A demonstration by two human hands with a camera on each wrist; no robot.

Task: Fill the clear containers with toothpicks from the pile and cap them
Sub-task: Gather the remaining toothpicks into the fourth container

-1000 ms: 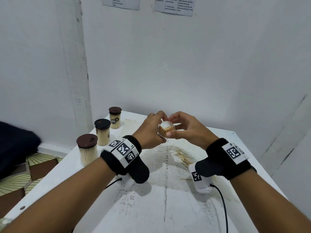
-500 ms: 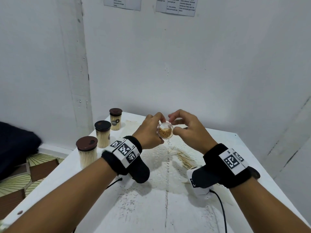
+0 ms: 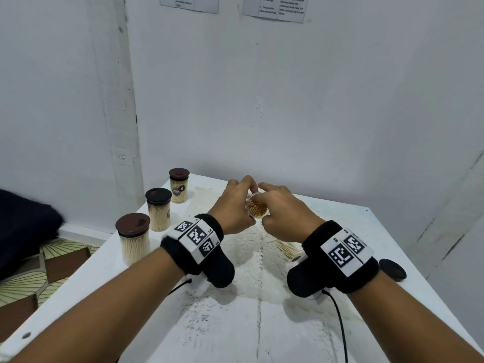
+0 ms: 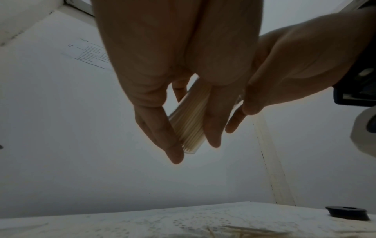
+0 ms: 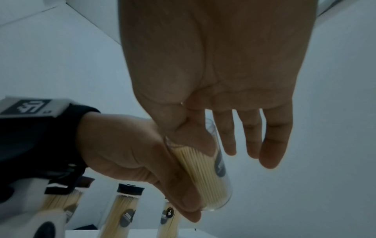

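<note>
A white table stands in the corner against a white wall, where two printed sheets hang. Along the table's left edge three capped jars of toothpicks stand in a row, each with a dark brown lid. Above the middle of the table the left hand grasps an uncapped clear container, fingers and thumb wrapped along its sides, tilting it so the open mouth faces the person; it is packed with toothpicks. The right hand sits at that mouth with its thumb at the rim and the other fingers straight and loose, gripping nothing. Under the right wrist a small pile of loose toothpicks lies on the table. A dark cap lies flat near the right edge.
</note>
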